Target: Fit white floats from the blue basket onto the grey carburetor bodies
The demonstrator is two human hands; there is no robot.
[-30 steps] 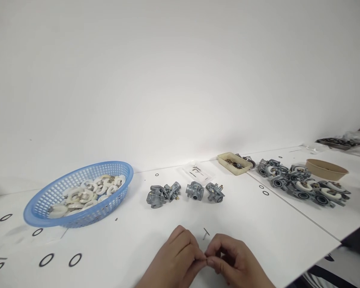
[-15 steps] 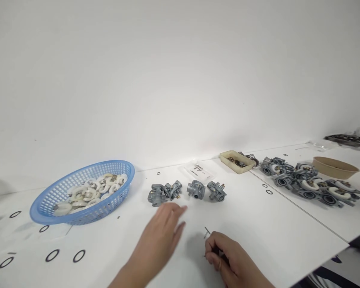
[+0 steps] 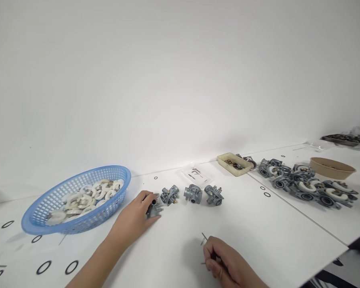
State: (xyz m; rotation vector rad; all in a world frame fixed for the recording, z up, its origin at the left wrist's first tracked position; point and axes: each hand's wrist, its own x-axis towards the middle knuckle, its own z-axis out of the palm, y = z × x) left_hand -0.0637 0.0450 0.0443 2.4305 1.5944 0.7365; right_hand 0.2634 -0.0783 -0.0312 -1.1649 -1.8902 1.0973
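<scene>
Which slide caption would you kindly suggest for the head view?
Left hand on a metal part, right hand holding a thin pin.

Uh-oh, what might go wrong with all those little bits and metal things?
The thin dark piece in the right hand is tiny, so it might slip and get lost. That hand might also brush away the loose thin bit by its knuckles. And the grey metal part in the left hand might bump the neighbouring metal part close by.
</scene>
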